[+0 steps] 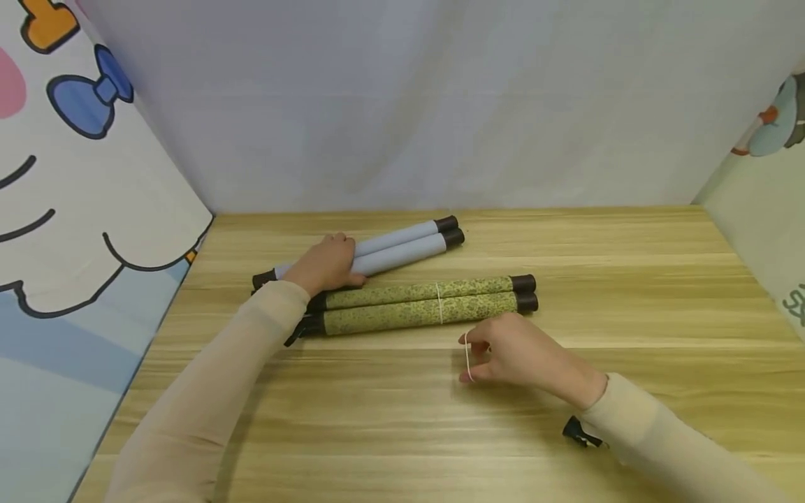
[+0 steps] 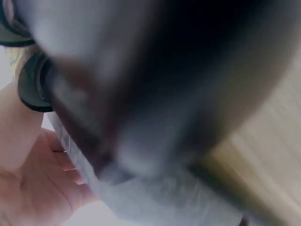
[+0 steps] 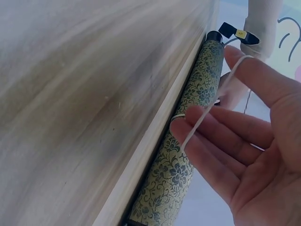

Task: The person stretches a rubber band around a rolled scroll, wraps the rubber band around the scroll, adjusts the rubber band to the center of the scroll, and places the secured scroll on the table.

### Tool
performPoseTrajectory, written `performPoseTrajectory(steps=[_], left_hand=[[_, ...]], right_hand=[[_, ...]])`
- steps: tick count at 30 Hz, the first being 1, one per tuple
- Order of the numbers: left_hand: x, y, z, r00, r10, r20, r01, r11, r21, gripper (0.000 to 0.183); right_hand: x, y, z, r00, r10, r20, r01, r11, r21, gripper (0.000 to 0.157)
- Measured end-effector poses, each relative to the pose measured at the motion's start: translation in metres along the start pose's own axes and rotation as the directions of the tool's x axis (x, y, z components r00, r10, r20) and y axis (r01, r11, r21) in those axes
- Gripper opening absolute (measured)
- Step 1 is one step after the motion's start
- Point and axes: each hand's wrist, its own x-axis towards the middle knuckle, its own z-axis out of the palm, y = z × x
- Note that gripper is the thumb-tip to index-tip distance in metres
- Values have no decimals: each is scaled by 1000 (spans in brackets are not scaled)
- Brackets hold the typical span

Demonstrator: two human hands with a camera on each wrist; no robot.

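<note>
Two pale blue scrolls (image 1: 402, 251) with black end caps lie side by side at the back of the table. My left hand (image 1: 330, 264) lies across them and grips them, fingers over the far side, thumb on the near side. In front lie two green floral scrolls (image 1: 390, 314), also black-capped, bound around the middle by a white rubber band (image 1: 439, 304). Just right and in front of these, my right hand (image 1: 522, 353) holds a second white rubber band (image 3: 202, 117) stretched over its spread thumb and fingers, touching no scroll.
A small black piece (image 1: 580, 432) lies partly beneath the right sleeve. Black straps (image 1: 307, 327) lie at the left end of the green scrolls. A pale cloth wall (image 1: 440, 126) stands behind the wooden table (image 1: 377, 419), with printed cartoon panels at both sides.
</note>
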Motion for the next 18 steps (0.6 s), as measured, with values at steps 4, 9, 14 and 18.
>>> performPoseTrajectory(steps=[4, 9, 14, 18], left_hand=[[1, -1, 2, 1000, -3, -17, 4, 1000, 14, 80], [-3, -4, -1, 988, 32, -153, -24, 998, 55, 81], [-14, -2, -17, 962, 45, -270, -37, 999, 35, 76], [-27, 3, -29, 953, 66, -297, -59, 998, 32, 74]], right_hand=[[1, 0, 1, 999, 45, 9, -46, 999, 5, 51], [1, 1, 0, 998, 64, 0, -64, 998, 19, 67], [0, 1, -5, 997, 72, -8, -73, 997, -20, 87], [-2, 3, -12, 993, 116, -29, -117, 993, -20, 96]])
